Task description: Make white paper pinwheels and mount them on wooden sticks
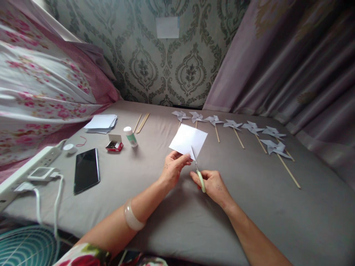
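Note:
A square sheet of white paper is pinched at its near left edge by my left hand, above the grey cloth. My right hand grips the pale green handle of a pair of scissors. Their blades meet the paper at its near corner, one blade lying over the sheet. Whether the paper is cut there, I cannot tell. Beyond and to the right lie several white paper pinwheels on wooden sticks.
Left of my hands are a glue bottle, a red box of small pins, wooden sticks, a paper stack and a phone. A white power strip with cables runs along the left edge. Behind stands a patterned wall.

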`<state>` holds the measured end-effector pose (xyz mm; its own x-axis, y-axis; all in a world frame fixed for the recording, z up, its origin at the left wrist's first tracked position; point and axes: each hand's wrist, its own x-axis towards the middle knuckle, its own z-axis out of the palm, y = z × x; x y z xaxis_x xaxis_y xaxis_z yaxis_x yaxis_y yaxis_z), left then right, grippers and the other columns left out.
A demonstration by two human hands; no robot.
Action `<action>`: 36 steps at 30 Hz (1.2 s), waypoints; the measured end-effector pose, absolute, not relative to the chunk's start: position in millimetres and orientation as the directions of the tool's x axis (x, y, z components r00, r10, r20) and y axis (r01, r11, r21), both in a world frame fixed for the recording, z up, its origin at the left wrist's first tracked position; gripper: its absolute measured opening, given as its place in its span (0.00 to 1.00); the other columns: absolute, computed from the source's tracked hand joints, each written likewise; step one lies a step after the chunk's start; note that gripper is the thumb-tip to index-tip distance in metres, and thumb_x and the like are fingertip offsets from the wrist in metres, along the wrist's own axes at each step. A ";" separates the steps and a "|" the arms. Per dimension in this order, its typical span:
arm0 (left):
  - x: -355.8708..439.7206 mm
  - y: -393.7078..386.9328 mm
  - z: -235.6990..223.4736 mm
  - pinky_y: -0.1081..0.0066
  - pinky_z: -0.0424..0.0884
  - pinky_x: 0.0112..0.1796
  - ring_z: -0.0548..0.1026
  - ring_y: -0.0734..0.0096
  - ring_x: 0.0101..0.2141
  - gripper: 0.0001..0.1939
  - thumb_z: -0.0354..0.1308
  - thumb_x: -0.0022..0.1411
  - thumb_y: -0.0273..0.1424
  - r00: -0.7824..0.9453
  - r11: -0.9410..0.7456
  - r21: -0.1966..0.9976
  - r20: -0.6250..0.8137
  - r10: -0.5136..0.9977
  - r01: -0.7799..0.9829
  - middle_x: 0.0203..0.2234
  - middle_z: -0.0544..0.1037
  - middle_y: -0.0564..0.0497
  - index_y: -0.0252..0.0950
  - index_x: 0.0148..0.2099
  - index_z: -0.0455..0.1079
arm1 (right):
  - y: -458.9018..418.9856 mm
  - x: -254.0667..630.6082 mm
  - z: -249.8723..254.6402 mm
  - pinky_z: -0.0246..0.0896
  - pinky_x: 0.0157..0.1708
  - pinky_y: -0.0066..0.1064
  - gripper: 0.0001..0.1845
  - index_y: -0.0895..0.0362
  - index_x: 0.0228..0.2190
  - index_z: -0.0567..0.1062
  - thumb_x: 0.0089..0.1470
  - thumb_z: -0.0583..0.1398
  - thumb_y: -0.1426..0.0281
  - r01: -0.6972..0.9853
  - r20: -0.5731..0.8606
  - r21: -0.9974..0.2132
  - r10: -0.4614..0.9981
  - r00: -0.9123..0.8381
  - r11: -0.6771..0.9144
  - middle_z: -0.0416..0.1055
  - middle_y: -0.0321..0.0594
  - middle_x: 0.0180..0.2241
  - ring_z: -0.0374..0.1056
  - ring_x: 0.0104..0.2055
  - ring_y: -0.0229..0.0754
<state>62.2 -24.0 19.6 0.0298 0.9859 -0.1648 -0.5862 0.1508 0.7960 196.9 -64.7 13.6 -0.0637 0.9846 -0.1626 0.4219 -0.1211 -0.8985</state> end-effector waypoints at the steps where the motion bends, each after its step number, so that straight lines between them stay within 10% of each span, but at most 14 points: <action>1: 61.8 -23.7 19.5 0.73 0.66 0.29 0.73 0.75 0.25 0.15 0.70 0.40 0.30 0.023 0.150 0.793 -0.169 0.985 -0.591 0.24 0.75 0.52 0.32 0.32 0.72 | -64.9 196.7 13.6 0.41 0.18 0.28 0.27 0.57 0.12 0.62 0.43 0.60 0.49 0.425 -0.164 -0.897 0.984 -0.062 -0.123 0.52 0.31 0.14 0.46 0.19 0.31; 26: 56.6 -14.1 14.7 0.74 0.66 0.27 0.71 0.78 0.23 0.18 0.73 0.36 0.33 -0.069 0.141 0.775 -0.231 0.970 -0.616 0.23 0.74 0.53 0.32 0.26 0.67 | -64.9 196.0 14.4 0.43 0.17 0.26 0.28 0.58 0.11 0.64 0.44 0.60 0.48 0.451 -0.189 -0.882 0.980 -0.070 -0.138 0.55 0.31 0.12 0.48 0.17 0.31; 36: 44.6 1.2 -5.6 0.77 0.65 0.23 0.71 0.77 0.22 0.16 0.71 0.36 0.34 -0.081 0.168 0.873 -0.229 0.970 -0.459 0.23 0.76 0.50 0.32 0.27 0.71 | -59.5 257.0 26.9 0.41 0.17 0.27 0.25 0.59 0.15 0.72 0.41 0.62 0.49 0.678 -0.400 -0.725 0.877 -0.267 -0.124 0.64 0.35 0.14 0.51 0.16 0.32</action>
